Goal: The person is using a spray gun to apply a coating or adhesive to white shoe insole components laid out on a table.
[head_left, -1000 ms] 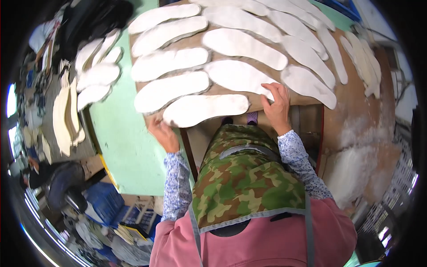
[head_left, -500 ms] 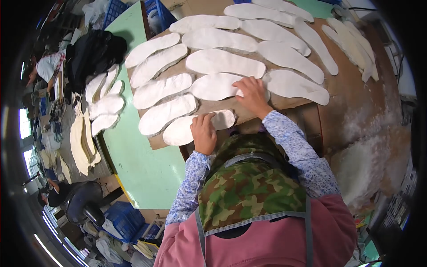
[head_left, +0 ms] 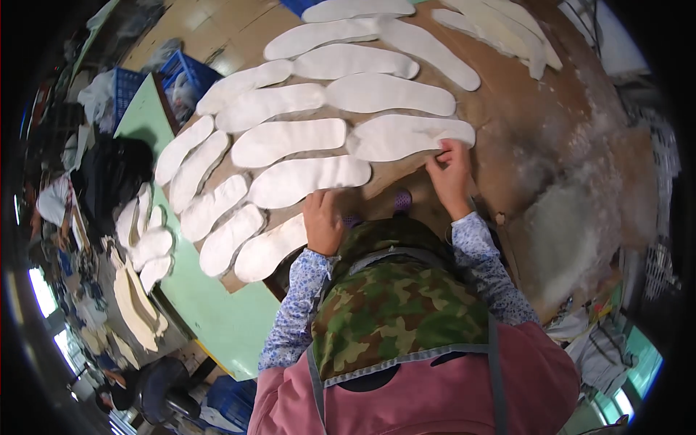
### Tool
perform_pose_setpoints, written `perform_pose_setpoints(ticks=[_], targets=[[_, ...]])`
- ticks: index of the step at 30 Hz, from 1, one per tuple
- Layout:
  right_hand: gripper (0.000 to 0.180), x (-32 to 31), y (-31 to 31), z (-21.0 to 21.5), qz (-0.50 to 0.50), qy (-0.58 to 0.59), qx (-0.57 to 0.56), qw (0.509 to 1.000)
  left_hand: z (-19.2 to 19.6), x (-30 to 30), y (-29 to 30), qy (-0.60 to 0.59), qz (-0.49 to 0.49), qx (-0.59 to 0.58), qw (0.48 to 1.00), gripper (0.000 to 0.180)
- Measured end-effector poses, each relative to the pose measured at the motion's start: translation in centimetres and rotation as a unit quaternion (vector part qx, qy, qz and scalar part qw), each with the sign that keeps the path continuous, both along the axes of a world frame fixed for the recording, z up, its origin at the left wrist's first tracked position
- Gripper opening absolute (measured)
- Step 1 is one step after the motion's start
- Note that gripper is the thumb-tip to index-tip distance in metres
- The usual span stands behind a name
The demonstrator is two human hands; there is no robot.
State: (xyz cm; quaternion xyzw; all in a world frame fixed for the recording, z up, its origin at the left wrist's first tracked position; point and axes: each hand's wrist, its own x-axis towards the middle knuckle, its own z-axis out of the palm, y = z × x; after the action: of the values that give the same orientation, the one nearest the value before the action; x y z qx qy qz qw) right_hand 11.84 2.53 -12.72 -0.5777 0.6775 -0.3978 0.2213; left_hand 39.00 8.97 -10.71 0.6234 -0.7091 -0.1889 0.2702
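Observation:
Rows of white, fuzzy-edged insoles lie over the brown board (head_left: 388, 185) in front of me. At the right end of the nearer rows, my right hand (head_left: 451, 177) pinches the near edge of a white insole (head_left: 395, 138) between thumb and fingers. My left hand (head_left: 324, 221) has its fingers curled together at the right end of the nearest insole (head_left: 270, 250), just below another insole (head_left: 308, 180). Its fingertips are partly hidden, and whether they grip anything does not show.
A pale green tabletop (head_left: 217, 319) borders the board on the left. Cream insoles (head_left: 138, 304) are piled farther left, and more cream pieces (head_left: 500, 29) lie at the far right. White fluff (head_left: 569, 232) covers the brown surface at right. A blue crate (head_left: 190, 76) stands beyond.
The view has turned, and the insoles appear farther left and tilted. My right hand has gone from resting on a middle insole to pinching the right-end one. My left hand stays by the nearest insole.

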Motion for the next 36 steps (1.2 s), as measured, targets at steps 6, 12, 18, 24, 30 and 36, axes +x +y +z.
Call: perform_pose_setpoints(ticks=[6, 12, 18, 24, 30, 36], targets=[[0.058, -7.7, -2.4, 1.0, -0.087, 0.249, 0.038, 0.964, 0.1, -7.0, -4.5, -0.074, -0.141, -0.003, 0.987, 0.045], [0.048, -11.4, -6.7, -1.1, -0.015, -0.009, 0.150, 0.989, -2.3, -11.2, -5.8, -0.128, -0.144, -0.019, 0.981, 0.043], [0.033, -12.3, -10.4, -3.0, 0.061, 0.020, 0.087, 0.994, -2.6, -12.8, -6.5, -0.145, -0.098, -0.007, 0.985, 0.042], [0.020, -13.0, -13.6, -2.9, 0.048, 0.008, 0.025, 0.999, -2.5, -13.9, -7.8, -0.132, -0.092, -0.009, 0.987, 0.040], [0.021, -14.1, -12.7, -2.3, -0.032, 0.109, 0.007, 0.993, -1.1, -13.9, -9.5, -0.117, -0.118, -0.015, 0.986, 0.028], [0.022, -16.3, -7.4, 1.5, -0.059, -0.031, 0.011, 0.998, -0.1, -14.3, -12.0, -0.019, -0.202, 0.048, 0.978, 0.014]])
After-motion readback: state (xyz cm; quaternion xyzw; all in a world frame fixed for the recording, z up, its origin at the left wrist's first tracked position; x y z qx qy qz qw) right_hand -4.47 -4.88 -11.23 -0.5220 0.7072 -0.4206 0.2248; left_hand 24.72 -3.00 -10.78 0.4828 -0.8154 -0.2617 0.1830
